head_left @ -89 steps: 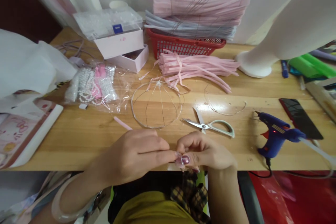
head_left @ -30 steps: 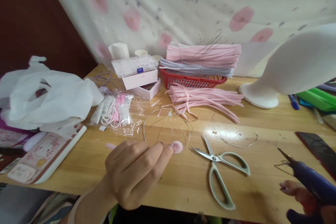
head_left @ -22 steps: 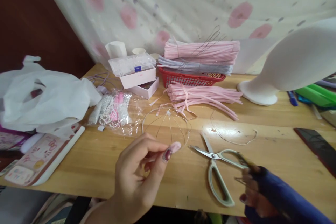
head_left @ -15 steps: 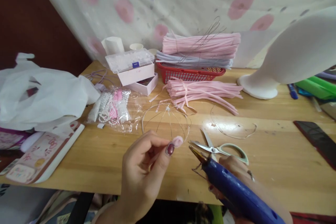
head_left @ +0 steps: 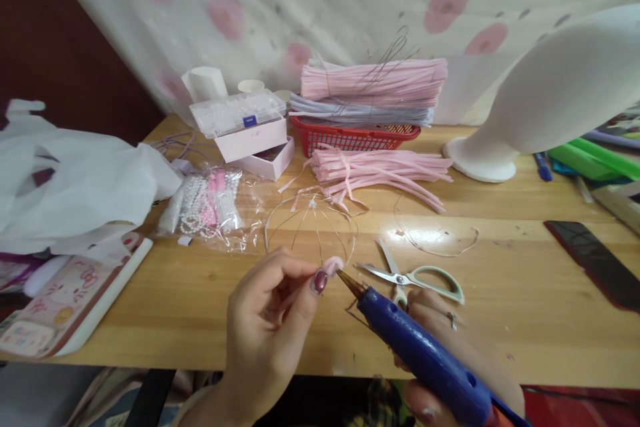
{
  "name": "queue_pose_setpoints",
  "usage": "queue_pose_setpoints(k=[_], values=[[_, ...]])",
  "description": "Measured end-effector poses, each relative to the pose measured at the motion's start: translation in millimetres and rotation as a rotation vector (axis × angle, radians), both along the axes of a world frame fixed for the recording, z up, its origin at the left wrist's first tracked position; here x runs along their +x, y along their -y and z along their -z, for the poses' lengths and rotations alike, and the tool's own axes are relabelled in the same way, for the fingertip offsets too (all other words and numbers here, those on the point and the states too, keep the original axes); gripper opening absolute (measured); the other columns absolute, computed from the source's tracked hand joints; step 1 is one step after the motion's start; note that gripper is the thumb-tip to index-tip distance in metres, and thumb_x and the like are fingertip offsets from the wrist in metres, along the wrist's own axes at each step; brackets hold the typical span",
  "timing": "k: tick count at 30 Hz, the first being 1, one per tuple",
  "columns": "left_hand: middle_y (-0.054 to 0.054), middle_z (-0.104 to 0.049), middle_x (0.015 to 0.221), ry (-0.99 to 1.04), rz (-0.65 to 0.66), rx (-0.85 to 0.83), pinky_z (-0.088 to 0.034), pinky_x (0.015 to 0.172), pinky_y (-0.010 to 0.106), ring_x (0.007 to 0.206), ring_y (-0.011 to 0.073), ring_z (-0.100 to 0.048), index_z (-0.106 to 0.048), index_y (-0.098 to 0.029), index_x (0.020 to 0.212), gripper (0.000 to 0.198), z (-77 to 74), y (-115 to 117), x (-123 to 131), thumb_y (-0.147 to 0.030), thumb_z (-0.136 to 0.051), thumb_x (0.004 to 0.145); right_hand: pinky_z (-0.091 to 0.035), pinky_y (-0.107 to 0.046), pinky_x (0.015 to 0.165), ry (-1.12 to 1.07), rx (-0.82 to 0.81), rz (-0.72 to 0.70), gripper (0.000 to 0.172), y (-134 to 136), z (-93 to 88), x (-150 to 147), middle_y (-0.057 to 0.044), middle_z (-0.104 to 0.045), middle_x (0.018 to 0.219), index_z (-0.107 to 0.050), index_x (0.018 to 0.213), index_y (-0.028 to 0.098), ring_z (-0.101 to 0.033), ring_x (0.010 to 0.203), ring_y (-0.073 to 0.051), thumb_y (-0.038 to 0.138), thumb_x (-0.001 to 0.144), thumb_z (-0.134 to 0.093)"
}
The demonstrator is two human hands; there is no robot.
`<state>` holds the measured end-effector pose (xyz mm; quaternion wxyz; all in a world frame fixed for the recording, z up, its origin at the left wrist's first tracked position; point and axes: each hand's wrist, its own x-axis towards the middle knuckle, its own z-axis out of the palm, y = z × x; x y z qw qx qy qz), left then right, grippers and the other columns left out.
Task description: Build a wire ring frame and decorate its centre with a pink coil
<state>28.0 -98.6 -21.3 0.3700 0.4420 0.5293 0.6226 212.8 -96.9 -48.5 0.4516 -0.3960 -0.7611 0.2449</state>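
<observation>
My left hand (head_left: 267, 327) pinches a small pink coiled piece (head_left: 334, 264) between thumb and fingertips, just above the table's front part. My right hand (head_left: 450, 340) is wrapped round a blue glue gun (head_left: 420, 353), whose brass nozzle tip touches or nearly touches the pink piece. A round wire frame (head_left: 313, 230) lies on the table right behind the pink piece. Pale green scissors (head_left: 420, 277) lie open just beyond the glue gun.
A red basket (head_left: 350, 137) holds stacked pink and grey stems; loose pink stems (head_left: 380, 170) lie before it. Bagged pearl strings (head_left: 205, 203), pink boxes (head_left: 250, 143), white plastic bags (head_left: 75, 187), a white foam head stand (head_left: 540, 100), a bent wire (head_left: 435, 243) and a dark phone (head_left: 595, 263) surround the wooden table (head_left: 190, 307).
My right hand left the pink piece, picked up the glue gun at the right and swung its nozzle in to the piece, which my left hand lifted and kept pinched.
</observation>
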Motion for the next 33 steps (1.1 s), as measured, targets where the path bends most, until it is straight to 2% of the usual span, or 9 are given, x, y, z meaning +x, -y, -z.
queue_pose_setpoints(k=[4, 10, 13, 17, 22, 25, 28, 33], values=[[-0.002, -0.055, 0.066, 0.070, 0.014, -0.013, -0.036, 0.049, 0.021, 0.053, 0.0079, -0.040, -0.072, -0.019, 0.076, 0.016, -0.9, -2, 2, -0.026, -0.071, 0.089, -0.028, -0.039, 0.058, 0.007, -0.001, -0.009, 0.042, -2, 2.1, 3, -0.002, -0.046, 0.065, -0.050, 0.078, 0.026, -0.045, 0.062, -0.024, 0.062, 0.099, -0.043], [-0.002, -0.058, 0.067, 0.292, 0.062, -0.182, -0.025, 0.045, 0.020, 0.053, 0.0065, -0.034, -0.075, -0.020, 0.078, 0.011, 0.0, -3, 2, -0.029, -0.076, 0.085, -0.035, -0.040, 0.062, -0.008, 0.011, 0.004, 0.042, -4, -1.1, 2, -0.003, -0.048, 0.066, -0.053, 0.082, 0.026, -0.048, 0.066, -0.025, 0.063, 0.099, -0.042], [-0.002, -0.051, 0.062, 0.345, 0.091, -0.276, -0.019, 0.044, 0.021, 0.051, 0.0057, -0.031, -0.076, -0.019, 0.078, 0.015, 0.4, -5, 0, -0.033, -0.079, 0.081, -0.038, -0.042, 0.067, 0.004, -0.023, -0.025, 0.037, -4, -5.5, -1, -0.003, -0.051, 0.068, -0.055, 0.086, 0.027, -0.050, 0.068, -0.025, 0.060, 0.099, -0.046], [-0.003, -0.049, 0.058, 0.395, 0.081, -0.357, -0.017, 0.044, 0.021, 0.048, 0.0041, -0.030, -0.076, -0.018, 0.077, 0.023, -2.2, -7, -1, -0.039, -0.082, 0.076, -0.037, -0.040, 0.065, 0.001, -0.020, 0.013, 0.039, -6, -7.2, 0, -0.003, -0.053, 0.067, -0.054, 0.085, 0.027, -0.049, 0.068, -0.025, 0.062, 0.099, -0.044], [-0.005, -0.045, 0.055, 0.433, 0.054, -0.355, -0.015, 0.045, 0.020, 0.047, 0.0028, -0.030, -0.076, -0.018, 0.074, 0.023, -4.7, -9, 1, -0.040, -0.085, 0.073, -0.039, -0.040, 0.066, 0.039, -0.044, -0.095, 0.033, -7, -7.4, 9, -0.003, -0.054, 0.071, -0.055, 0.088, 0.025, -0.052, 0.072, -0.025, 0.055, 0.100, -0.047], [-0.003, -0.052, 0.059, 0.413, 0.028, -0.311, -0.017, 0.046, 0.019, 0.050, 0.0030, -0.033, -0.076, -0.018, 0.074, 0.021, -3.7, -10, 3, -0.036, -0.086, 0.073, -0.039, -0.040, 0.067, 0.057, -0.029, -0.099, 0.036, -8, -6.5, 12, -0.003, -0.050, 0.070, -0.052, 0.086, 0.024, -0.050, 0.071, -0.024, 0.057, 0.101, -0.045], [0.000, -0.060, 0.066, 0.394, 0.017, -0.275, -0.021, 0.046, 0.017, 0.053, 0.0035, -0.037, -0.076, -0.017, 0.073, 0.019, -1.0, -9, 4, -0.033, -0.086, 0.074, -0.039, -0.040, 0.067, 0.087, 0.047, -0.135, 0.034, -11, -5.1, 13, -0.002, -0.048, 0.069, -0.052, 0.085, 0.022, -0.049, 0.070, -0.022, 0.050, 0.103, -0.045], [-0.001, -0.062, 0.066, 0.373, 0.067, -0.221, -0.023, 0.043, 0.015, 0.052, 0.0033, -0.037, -0.077, -0.018, 0.076, 0.017, 4.6, -9, 1, -0.033, -0.083, 0.079, -0.039, -0.039, 0.068, 0.113, 0.089, -0.167, 0.033, -14, -5.1, 13, -0.001, -0.047, 0.069, -0.050, 0.084, 0.021, -0.049, 0.069, -0.020, 0.046, 0.104, -0.045]])
